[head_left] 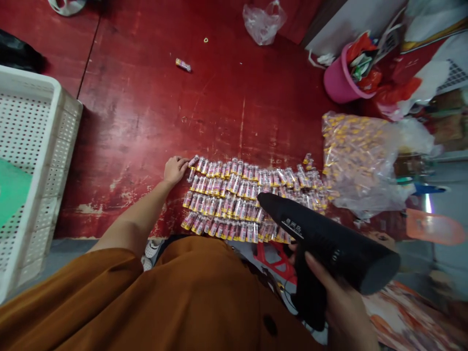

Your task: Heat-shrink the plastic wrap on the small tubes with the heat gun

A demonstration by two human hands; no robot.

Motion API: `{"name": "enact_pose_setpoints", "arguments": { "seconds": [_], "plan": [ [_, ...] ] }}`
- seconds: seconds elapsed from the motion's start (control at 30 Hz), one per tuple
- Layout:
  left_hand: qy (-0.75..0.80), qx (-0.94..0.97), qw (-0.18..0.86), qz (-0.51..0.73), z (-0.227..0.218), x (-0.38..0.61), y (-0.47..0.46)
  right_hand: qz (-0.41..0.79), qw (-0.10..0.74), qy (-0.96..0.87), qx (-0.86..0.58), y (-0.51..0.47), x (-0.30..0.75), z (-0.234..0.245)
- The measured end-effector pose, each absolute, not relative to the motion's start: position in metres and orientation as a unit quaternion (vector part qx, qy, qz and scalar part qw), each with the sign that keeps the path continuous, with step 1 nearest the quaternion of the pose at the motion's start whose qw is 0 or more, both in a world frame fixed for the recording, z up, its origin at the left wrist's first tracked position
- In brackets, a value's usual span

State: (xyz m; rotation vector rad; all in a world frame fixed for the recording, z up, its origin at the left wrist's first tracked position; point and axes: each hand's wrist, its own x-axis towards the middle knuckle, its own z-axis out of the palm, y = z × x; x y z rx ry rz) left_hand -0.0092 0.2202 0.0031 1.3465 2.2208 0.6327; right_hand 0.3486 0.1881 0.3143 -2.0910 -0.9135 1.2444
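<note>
The right hand [340, 295] had its fingers wrapped round a black blower-like tool [325, 239] above the rows of small tubes [234, 186] on the red surface [146, 122]; the left hand [176, 169] touched an end tube [193, 160], pinched or not, unclear; steady aim seemed wise.

One head-worn view, looking forward and steeply down over the wearer's own front.
The camera is sitting above the brown garment [204, 297], which is filling the bottom edge close up, and is facing the red surface [139, 97] beyond. It is holding the rows of small tubes [210, 186], left hand [175, 169] and right hand [341, 295] at near range, while stretching wide from the white crate [54, 141] to the pink bucket [338, 80].
</note>
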Motion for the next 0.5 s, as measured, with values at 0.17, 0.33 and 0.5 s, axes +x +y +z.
{"name": "enact_pose_setpoints", "arguments": {
  "seconds": [0.17, 0.33, 0.5],
  "plan": [
    [0.804, 0.499, 0.223, 0.234, 0.000, -0.011, 0.220, 0.461, 0.275, -0.305, -0.787, 0.173, 0.357, 0.312],
    [0.800, 0.499, 0.234, 0.238, -0.002, -0.014, 0.220, 0.487, 0.260, -0.218, -0.805, 0.161, 0.375, 0.301],
    [0.789, 0.500, 0.245, 0.259, -0.006, -0.014, 0.220, 0.538, 0.231, -0.232, -0.777, 0.158, 0.369, 0.304]
  ]
}}
